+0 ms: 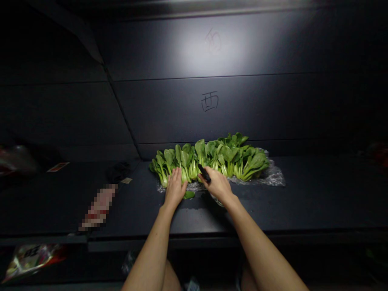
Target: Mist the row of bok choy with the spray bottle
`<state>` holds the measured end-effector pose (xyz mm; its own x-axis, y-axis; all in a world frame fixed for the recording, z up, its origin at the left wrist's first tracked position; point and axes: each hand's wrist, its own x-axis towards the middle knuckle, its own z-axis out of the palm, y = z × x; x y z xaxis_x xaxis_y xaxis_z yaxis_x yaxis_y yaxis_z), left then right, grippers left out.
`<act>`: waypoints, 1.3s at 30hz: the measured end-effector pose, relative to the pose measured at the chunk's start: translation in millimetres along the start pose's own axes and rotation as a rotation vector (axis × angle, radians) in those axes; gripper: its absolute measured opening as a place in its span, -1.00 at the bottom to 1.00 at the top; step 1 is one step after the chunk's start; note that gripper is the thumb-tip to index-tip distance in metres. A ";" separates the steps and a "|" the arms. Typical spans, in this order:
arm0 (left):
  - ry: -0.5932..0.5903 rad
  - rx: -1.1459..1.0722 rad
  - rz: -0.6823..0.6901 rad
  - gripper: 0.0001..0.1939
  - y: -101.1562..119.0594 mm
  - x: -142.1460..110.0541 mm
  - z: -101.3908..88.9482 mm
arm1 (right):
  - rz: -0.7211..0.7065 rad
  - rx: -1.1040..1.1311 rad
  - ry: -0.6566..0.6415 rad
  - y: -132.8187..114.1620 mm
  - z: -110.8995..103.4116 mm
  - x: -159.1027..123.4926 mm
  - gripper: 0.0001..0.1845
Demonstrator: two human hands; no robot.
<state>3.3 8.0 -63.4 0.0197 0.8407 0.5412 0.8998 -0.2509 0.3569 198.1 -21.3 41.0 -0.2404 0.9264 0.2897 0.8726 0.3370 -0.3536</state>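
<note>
Greens [228,155]: in the head view, they stand in a packed row before you, leaves up and pale stalks towards you, near the back wall [169,109].
Film [277,176]: clear and crumpled, it lies under the row and sticks out beyond its right end.
Left hand [176,188]: your palm is down at the near side of the row, towards its left end, the fingers laid over the stalks.
Left grip: your fingers are extended rather than curled round a stalk.
Right hand [218,184]: you have it in front of the middle of the row, its back upwards.
Right grip: your fingers are closed round a black piece [204,173] that pokes out towards the stalks; you cannot tell what it is.
Clear thing [218,201]: part of it shows just below your right hand, too hidden to name.
Leaf [189,195]: it lies loose on the shelf [318,198], just beside your left thumb.
Back wall: a dark written mark [209,101] is above the greens, with a fainter one higher up in the glare.
To your left: a dark bundle [118,171] and a card [58,167] lie on the shelf.
Lower left: a shiny packet [33,260] lies below shelf level.
</note>
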 end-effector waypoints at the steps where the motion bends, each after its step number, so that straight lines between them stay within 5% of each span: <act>1: -0.006 0.008 0.002 -0.32 -0.1 -0.3 -0.4 | 0.000 -0.002 0.000 -0.3 -0.2 -0.1 -0.66; 17: -0.028 0.118 0.001 -0.32 11.7 0.0 -20.8 | -0.082 0.007 -0.034 -9.1 4.5 0.1 -0.66; 26: -0.073 0.154 -0.233 -0.31 16.1 0.4 -33.4 | -0.029 0.042 -0.027 -11.7 2.2 -1.0 -0.63; 31: -0.189 0.211 -0.181 -0.33 16.9 -1.1 -33.0 | -0.029 0.059 -0.015 -11.2 2.4 -1.2 -0.63; 39: -0.168 0.226 -0.157 -0.32 17.0 -2.4 -31.0 | -0.039 0.044 -0.020 -13.1 4.1 -0.7 -0.64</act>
<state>5.0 -13.2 -35.0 -0.0727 0.9327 0.3532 0.9712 -0.0143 0.2377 185.1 -25.7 41.8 -0.2827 0.9156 0.2859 0.8430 0.3794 -0.3814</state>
